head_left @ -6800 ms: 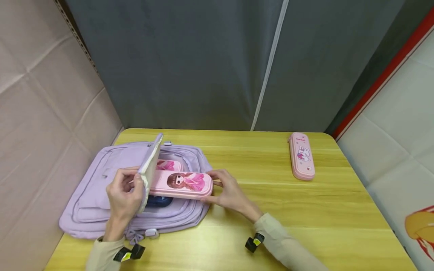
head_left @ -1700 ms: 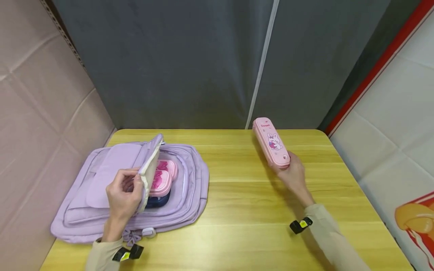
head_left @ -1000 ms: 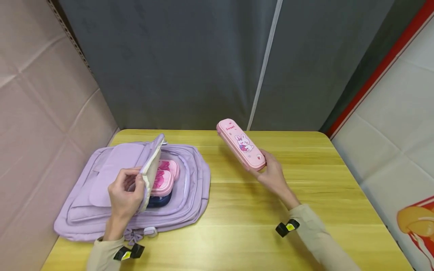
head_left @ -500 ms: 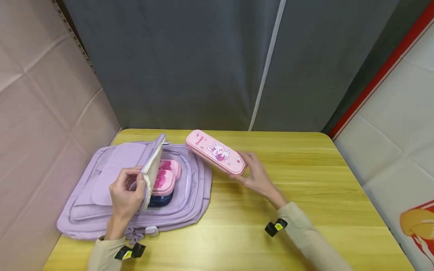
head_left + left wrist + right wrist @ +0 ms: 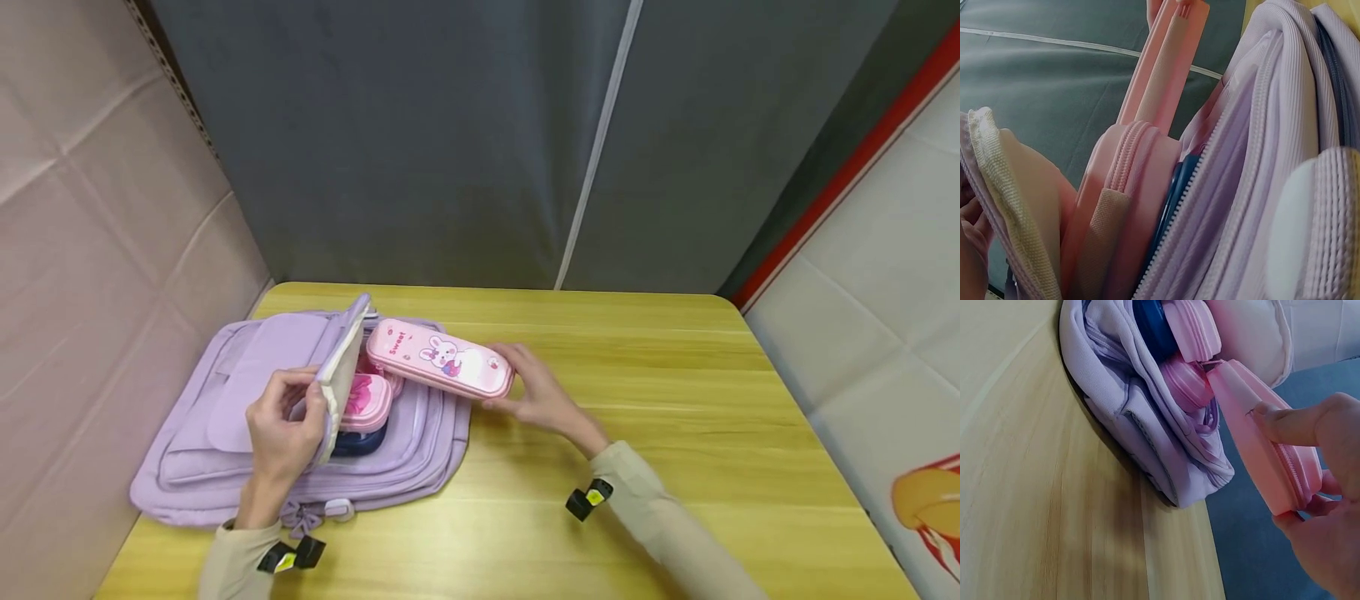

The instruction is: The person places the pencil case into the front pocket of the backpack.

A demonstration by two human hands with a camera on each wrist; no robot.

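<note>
A lilac backpack (image 5: 225, 408) lies flat on the table, its front pocket unzipped. My left hand (image 5: 285, 425) pinches the edge of the pocket flap (image 5: 341, 375) and keeps it raised. Between thumb and fingers, my right hand (image 5: 543, 396) grips the right end of a pink pencil case (image 5: 442, 358) marked "Sweet" with a rabbit. The case's far end is over the pocket mouth, beside the flap. Inside the pocket, a pink pencil case (image 5: 369, 402) with a bow-like print lies over a dark blue case (image 5: 360, 442). Another pink case (image 5: 1186, 381) is partly hidden beneath the held one.
The wooden table (image 5: 637, 467) extends to the right of the backpack. A grey curtain (image 5: 420, 167) hangs behind it, with pale fabric walls (image 5: 112, 250) at the left and right. A white buckle (image 5: 340, 509) lies at the backpack's near edge.
My right hand has put a girl-print pencil case into the pocket, then picked up the rabbit pencil case from the right and carried it left to the pocket. My left hand still holds the flap.
</note>
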